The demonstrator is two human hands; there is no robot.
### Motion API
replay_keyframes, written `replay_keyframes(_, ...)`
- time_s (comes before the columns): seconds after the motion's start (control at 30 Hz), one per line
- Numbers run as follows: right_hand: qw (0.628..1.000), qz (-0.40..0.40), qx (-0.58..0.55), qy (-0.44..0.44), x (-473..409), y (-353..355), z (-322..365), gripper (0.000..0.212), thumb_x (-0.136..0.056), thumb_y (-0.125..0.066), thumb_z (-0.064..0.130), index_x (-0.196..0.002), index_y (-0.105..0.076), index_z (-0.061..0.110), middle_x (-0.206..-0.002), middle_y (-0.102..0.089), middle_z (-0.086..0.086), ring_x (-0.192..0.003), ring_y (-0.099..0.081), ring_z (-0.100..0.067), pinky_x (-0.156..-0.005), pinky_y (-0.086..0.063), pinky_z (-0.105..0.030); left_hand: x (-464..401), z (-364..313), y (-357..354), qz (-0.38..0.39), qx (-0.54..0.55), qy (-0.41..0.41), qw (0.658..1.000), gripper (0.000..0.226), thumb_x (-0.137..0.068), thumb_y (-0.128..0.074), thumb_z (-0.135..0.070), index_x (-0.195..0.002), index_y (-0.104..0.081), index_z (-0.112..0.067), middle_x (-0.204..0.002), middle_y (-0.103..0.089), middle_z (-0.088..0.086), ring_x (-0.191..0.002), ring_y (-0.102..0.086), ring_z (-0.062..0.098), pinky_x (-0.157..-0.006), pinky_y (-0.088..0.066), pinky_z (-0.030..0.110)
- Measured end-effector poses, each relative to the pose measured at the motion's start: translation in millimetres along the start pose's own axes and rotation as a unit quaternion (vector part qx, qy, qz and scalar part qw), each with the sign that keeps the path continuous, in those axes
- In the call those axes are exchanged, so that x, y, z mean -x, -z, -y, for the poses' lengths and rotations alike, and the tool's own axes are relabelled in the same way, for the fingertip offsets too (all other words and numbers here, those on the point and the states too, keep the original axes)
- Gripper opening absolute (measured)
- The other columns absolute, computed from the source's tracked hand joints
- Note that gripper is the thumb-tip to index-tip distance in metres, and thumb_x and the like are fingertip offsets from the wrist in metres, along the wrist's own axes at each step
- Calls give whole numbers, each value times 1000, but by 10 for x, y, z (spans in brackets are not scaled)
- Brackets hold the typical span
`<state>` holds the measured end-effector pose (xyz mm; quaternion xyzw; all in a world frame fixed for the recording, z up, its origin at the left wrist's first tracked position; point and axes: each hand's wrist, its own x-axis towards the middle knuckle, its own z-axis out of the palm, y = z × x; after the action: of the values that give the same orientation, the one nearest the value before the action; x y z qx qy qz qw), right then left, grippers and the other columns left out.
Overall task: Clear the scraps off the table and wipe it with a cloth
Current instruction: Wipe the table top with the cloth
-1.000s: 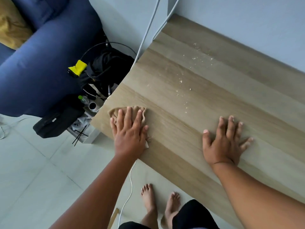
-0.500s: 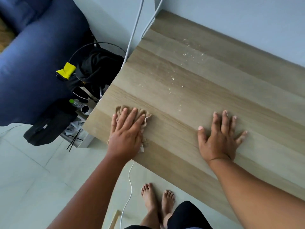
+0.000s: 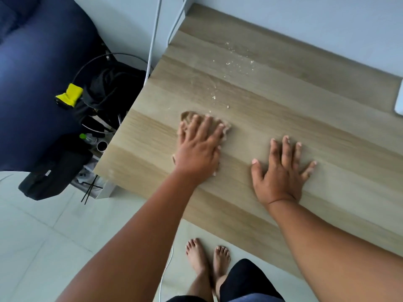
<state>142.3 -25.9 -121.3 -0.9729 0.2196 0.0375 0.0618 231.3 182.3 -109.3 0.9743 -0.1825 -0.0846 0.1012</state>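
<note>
I saw the left hand (image 3: 197,152) lying flat, fingers straight and spread, pressing a crumpled tan cloth (image 3: 225,129) onto the light oak-grain worktop (image 3: 283,110). Only the cloth's fringe showed past the fingertips and beside the wrist. The cloth sat in from the worktop's left edge, with a bare strip of wood between it and that edge, and nearer the front edge than the wall side.

The right hand (image 3: 281,171) rested palm down on the worktop to the right of the cloth, fingers straight and fanned, holding nothing; a gap of bare wood separated the two hands.

Pale scattered crumbs (image 3: 229,63) lay beyond the cloth toward the wall, the closest few just past its far fringe and the thickest patch near the back of the worktop. To the right of the crumbs the wood ran open as far as a white object (image 3: 399,99) cut off by the frame's edge.

Off the worktop's left edge stood a dark blue sofa (image 3: 32,83), black bags (image 3: 109,92), a yellow item (image 3: 70,94) and white cables (image 3: 153,40) hanging down by the back corner. My view also took in bare feet (image 3: 207,256) on the pale tiled floor (image 3: 43,236) below the front edge.
</note>
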Motion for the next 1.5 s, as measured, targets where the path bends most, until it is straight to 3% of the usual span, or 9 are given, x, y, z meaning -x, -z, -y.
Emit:
replay_keyframes(0.2,1000,2,-4,3,-4,9,-6,80,-90,-36,64,-161,-31,28,-174,-12,-1,-161,-1,-29,-120,-1,-73,490,41,-69,-25,7,-174,984,55,-99,-48,-38,-154,-45,-34,-167,-31,-5,-158,-18,21,-124,-20,55)
replay_keyframes(0.4,1000,-2,0,5,6,12,-17,80,-90,-35,65,-161,-31,27,-173,-14,-2,-161,-2,-30,-120,-1,-74,511,817,145,-74,28,2,997,59,-93,-49,-35,-151,-51,-27,-165,-37,1,-156,-24,25,-124,-21,57)
replay_keyframes(0.5,1000,2,2,5,0,6,-27,78,-92,-33,63,-161,-31,27,-174,-12,-1,-161,-1,-30,-120,-1,-73,128,659,188,-61,42,97,993,62,-92,-43,-37,-154,-45,-31,-167,-30,0,-157,-16,26,-127,-7,54)
replay_keyframes(0.6,1000,2,1,3,-3,5,-21,77,-93,-35,61,-161,-31,27,-174,-13,-1,-161,-2,-31,-120,0,-73,-275,398,164,-53,45,126,990,63,-95,-39,-42,-158,-36,-34,-170,-23,-2,-158,-7,24,-127,0,54)
replay_keyframes(0.87,1000,17,-2,4,11,28,-3,76,-90,-29,48,-163,-24,27,-175,-8,-1,-161,1,-32,-120,-1,-74,-617,-123,84,-11,21,-3,1000,66,-92,-33,-46,-157,-34,-42,-171,-20,-7,-159,-7,25,-126,-1,55)
replay_keyframes(1.13,1000,24,3,4,9,31,1,77,-89,-29,45,-163,-25,27,-175,-8,-1,-161,0,-32,-120,-1,-74,101,326,132,4,77,-217,973,52,-91,-52,-31,-143,-59,-33,-163,-38,-8,-157,-21,19,-124,-18,58)
replay_keyframes(1.3,1000,23,2,3,12,13,-5,75,-91,-33,45,-164,-23,28,-175,-7,0,-161,1,-31,-120,-1,-74,194,734,199,-39,77,-136,987,56,-86,-52,-28,-142,-61,-27,-161,-42,-4,-156,-25,21,-125,-17,59)
replay_keyframes(1.43,1000,12,3,0,18,11,-23,75,-90,-36,44,-162,-28,26,-174,-11,-1,-160,-3,-33,-120,-2,-74,-62,423,173,-50,59,13,997,62,-88,-45,-34,-149,-53,-32,-164,-37,-4,-157,-19,25,-126,-9,59)
replay_keyframes(1.5,1000,13,4,1,16,9,-25,75,-90,-36,44,-163,-27,26,-174,-10,-1,-160,-3,-32,-120,-2,-74,-192,172,147,-25,46,25,998,65,-89,-36,-41,-153,-45,-36,-167,-30,-4,-158,-14,27,-125,-8,60)
